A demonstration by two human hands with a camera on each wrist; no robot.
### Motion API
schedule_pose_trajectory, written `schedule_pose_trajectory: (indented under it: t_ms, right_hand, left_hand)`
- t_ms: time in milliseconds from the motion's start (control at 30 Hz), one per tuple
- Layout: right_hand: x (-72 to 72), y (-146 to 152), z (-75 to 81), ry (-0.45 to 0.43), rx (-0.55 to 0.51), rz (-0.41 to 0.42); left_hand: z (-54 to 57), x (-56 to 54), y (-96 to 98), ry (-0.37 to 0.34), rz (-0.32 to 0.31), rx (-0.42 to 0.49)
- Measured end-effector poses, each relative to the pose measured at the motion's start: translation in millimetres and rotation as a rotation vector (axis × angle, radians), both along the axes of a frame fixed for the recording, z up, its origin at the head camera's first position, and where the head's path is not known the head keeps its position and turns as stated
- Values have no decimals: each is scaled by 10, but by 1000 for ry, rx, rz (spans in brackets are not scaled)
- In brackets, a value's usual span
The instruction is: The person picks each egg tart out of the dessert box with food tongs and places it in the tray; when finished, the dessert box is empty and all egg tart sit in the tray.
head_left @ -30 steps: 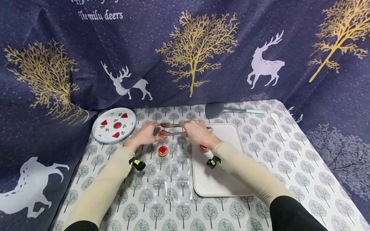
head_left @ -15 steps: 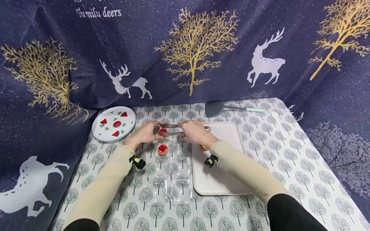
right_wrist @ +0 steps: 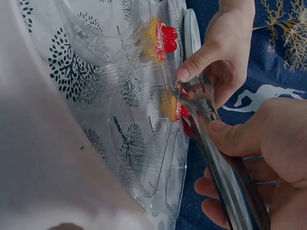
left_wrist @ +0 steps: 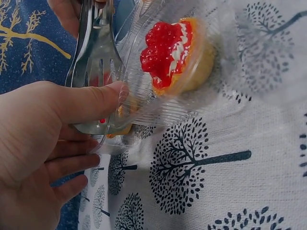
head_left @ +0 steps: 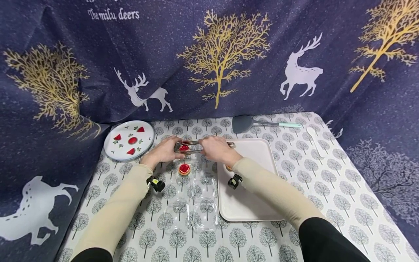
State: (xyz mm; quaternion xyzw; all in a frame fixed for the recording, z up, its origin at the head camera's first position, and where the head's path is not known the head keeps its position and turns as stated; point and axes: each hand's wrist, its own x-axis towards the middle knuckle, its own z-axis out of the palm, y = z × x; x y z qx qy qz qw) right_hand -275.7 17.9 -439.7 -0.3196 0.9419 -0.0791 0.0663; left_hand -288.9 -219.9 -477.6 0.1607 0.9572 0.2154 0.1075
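Metal serving tongs (head_left: 193, 152) lie level above the far end of a clear plastic container (head_left: 205, 215) with round compartments. My right hand (head_left: 216, 150) grips their arms from above. At the tips my left hand (head_left: 165, 150) holds them, its thumb on the near tip in the left wrist view. Between the tong arms shows a red-topped tart (head_left: 184, 148), partly hidden; whether the tongs touch it I cannot tell. Nearer stands a second tart (left_wrist: 168, 57) in its own compartment. A third tart (head_left: 228, 167) sits on the white tray (head_left: 252, 207), mostly behind my right wrist.
A white plate (head_left: 112, 151) with a watermelon pattern lies at the far left. At the back right are a grey spatula (head_left: 242, 124) with a mint handle and a white spoon-like utensil (head_left: 315, 142). A dark blue curtain (head_left: 196, 98) hangs behind the table.
My right hand has slid a little left along the tongs, its forearm shifting with it. My left hand has moved slightly left, then stayed at the tips. The tarts keep their places.
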Motion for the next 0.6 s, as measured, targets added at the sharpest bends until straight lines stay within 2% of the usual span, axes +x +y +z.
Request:
schedule_pose_trajectory:
  t_ms: [133,367,600]
  right_hand:
    - [3,-34,8,-10,19,-1]
    - [2,-77,-19,59,63,-4]
    - [0,-91,-29,93,61,-9]
  left_hand:
    - [7,-1,3,4,-1,-1]
    - [8,-3,9,3,1,-11]
    - [16,-6,9,5,1,-13]
